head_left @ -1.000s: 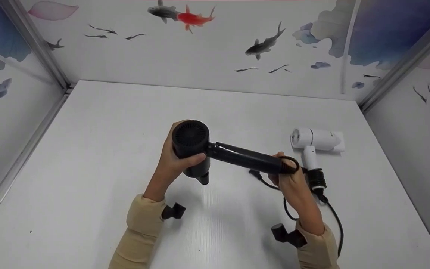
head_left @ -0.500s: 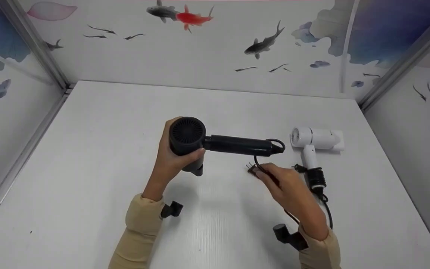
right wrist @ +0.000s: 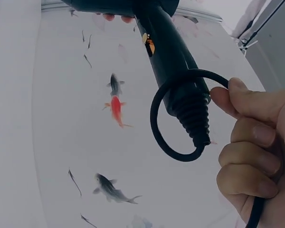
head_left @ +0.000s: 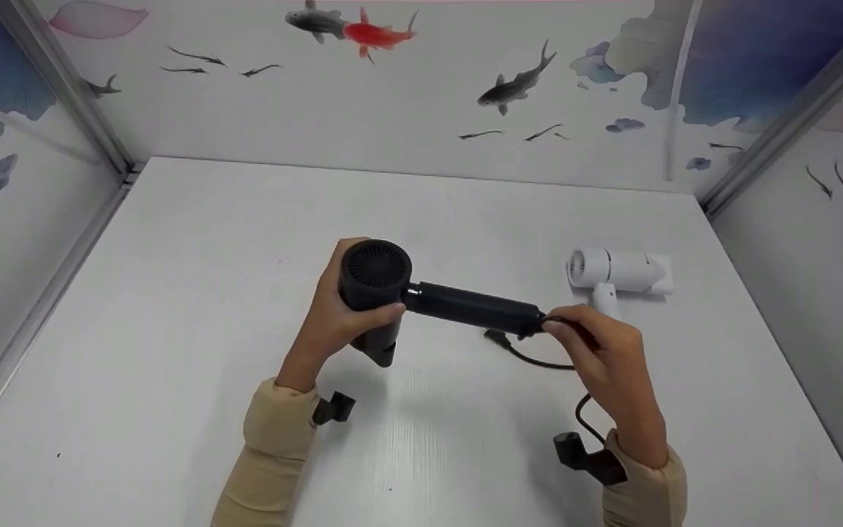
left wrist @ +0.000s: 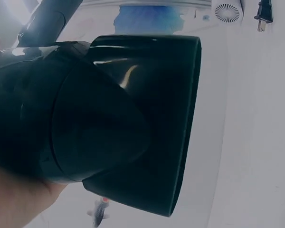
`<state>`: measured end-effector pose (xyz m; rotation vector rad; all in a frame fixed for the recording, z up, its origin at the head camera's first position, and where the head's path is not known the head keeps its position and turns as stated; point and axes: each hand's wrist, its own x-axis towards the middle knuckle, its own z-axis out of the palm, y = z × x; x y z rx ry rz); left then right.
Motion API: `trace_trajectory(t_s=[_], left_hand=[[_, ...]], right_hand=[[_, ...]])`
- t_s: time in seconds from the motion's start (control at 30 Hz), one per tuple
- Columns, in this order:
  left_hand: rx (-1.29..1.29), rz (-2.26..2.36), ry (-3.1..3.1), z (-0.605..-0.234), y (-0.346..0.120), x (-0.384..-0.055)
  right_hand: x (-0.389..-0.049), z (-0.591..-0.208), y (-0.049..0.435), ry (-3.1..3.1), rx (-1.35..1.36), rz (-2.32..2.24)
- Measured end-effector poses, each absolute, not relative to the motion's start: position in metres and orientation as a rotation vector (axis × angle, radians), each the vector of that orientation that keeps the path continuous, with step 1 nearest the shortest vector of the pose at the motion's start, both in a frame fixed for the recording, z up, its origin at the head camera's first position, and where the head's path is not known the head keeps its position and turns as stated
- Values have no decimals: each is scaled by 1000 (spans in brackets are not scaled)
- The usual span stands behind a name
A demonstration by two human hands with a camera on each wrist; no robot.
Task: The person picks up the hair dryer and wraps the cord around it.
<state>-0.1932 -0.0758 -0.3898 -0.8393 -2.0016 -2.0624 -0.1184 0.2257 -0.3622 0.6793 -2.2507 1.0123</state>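
In the head view, my left hand (head_left: pixel 328 322) grips the barrel of a black hair dryer (head_left: pixel 476 309), its round vented back facing up. The wide flat nozzle (left wrist: pixel 147 99) fills the middle of the left wrist view. My right hand (head_left: pixel 612 359) is at the handle's lower end. Thumb and forefinger pinch the dryer's black cord (right wrist: pixel 156 109), which makes a loop round the ribbed strain relief (right wrist: pixel 192 118). The other fingers curl over a further length of cord. A black plug (head_left: pixel 497 337) on a cord shows below the handle.
A white hair dryer (head_left: pixel 625 271) lies on the white table (head_left: pixel 195 241) at the right, its handle partly hidden behind my right hand. Another view of a two-pronged plug (left wrist: pixel 263 14) is at the top right of the left wrist view. Fish-printed panels (head_left: pixel 407 117) enclose the table.
My right hand first left the handle's end to handle the cord below it, then rose to pinch the cord at that end. The left hand keeps its grip; the dryer tilted level, then down again.
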Motion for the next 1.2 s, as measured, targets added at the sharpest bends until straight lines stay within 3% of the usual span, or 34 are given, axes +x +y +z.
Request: trace_trajectory(t_s=[0.57,0.87,1.07,1.2], left_hand=[[-890,-2228,-1906,-385,-77,-190],[-602,-2373,-1725,-380,-74,-187],[-458,-2318,-1719,-381,-74,-186],[-429,-2211,-1777,-381,-74,-188]], right_hand=[[-130,-370,234,-2475,622,1444],[-125,-365,219,-2755,429,1191],[-122,-370,201,-2873,627,894],[-117,-368,197,-2822,617,814]])
